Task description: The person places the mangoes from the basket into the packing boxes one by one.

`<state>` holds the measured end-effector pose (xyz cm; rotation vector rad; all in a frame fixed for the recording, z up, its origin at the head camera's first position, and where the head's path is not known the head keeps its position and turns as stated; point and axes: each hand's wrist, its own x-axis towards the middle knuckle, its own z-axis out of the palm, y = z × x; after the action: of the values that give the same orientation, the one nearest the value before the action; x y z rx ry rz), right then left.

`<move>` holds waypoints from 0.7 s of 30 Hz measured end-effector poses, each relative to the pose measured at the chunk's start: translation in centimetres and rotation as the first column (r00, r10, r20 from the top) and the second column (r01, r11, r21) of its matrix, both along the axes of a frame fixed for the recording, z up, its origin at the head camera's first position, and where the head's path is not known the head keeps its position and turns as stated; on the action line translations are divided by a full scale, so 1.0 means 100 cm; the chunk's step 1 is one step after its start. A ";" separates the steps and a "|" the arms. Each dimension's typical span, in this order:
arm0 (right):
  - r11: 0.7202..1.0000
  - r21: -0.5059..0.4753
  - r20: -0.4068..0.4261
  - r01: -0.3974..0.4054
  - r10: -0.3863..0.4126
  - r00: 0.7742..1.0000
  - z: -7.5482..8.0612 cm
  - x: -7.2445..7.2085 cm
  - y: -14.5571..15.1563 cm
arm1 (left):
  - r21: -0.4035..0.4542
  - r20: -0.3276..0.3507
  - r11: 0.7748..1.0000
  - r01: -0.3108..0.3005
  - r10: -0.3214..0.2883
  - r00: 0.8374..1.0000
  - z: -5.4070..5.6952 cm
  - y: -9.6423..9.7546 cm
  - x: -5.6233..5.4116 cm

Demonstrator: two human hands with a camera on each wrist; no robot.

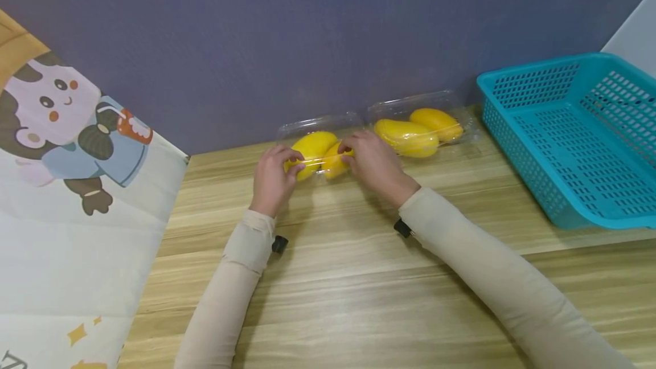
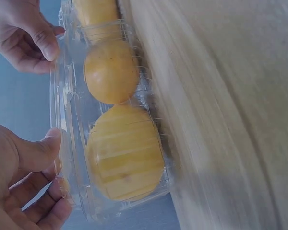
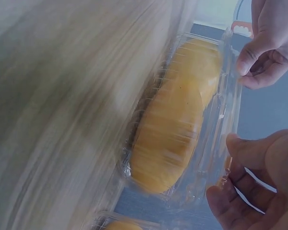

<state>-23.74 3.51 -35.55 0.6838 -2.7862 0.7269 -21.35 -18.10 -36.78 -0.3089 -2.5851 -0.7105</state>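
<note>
A clear plastic clamshell box (image 1: 322,122) holding two yellow mangoes (image 1: 314,147) sits on the wooden table near the wall. My left hand (image 1: 271,180) pinches the left part of its near upper edge between thumb and fingers. Further right along that edge, my right hand (image 1: 378,165) pinches the plastic too. Both wrist views show the thin rim between thumb and fingertips, with the mangoes (image 2: 127,153) below inside the ribbed plastic. Whether the lid is fully closed, I cannot tell.
To the right stands a second clear box (image 1: 417,99) with two mangoes (image 1: 407,136), its lid raised toward the grey-blue wall (image 1: 307,39). A turquoise basket (image 1: 523,158) is at the far right. A cartoon-printed white sheet (image 1: 92,255) lies left of the table (image 1: 328,300).
</note>
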 end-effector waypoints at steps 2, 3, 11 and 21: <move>1.000 0.000 0.001 0.004 -0.004 1.000 0.000 -0.001 -0.001 | 0.001 0.004 1.000 -0.003 0.003 1.000 0.000 0.000 -0.002; 1.000 0.003 -0.001 0.004 -0.004 1.000 0.001 -0.002 -0.001 | 0.002 0.006 1.000 -0.004 0.004 1.000 0.000 0.000 -0.003; 1.000 0.013 -0.005 0.013 -0.013 1.000 0.001 -0.007 -0.003 | 0.002 0.021 1.000 -0.018 0.018 1.000 -0.001 0.000 -0.009; 0.999 0.028 -0.018 0.030 -0.030 0.999 0.003 -0.007 -0.005 | 0.009 0.008 1.000 -0.019 0.019 1.000 -0.003 -0.001 -0.013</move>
<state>-24.41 2.99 -35.29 0.6485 -2.7898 0.6743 -22.66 -18.22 -37.06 -0.2784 -2.5882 -0.7181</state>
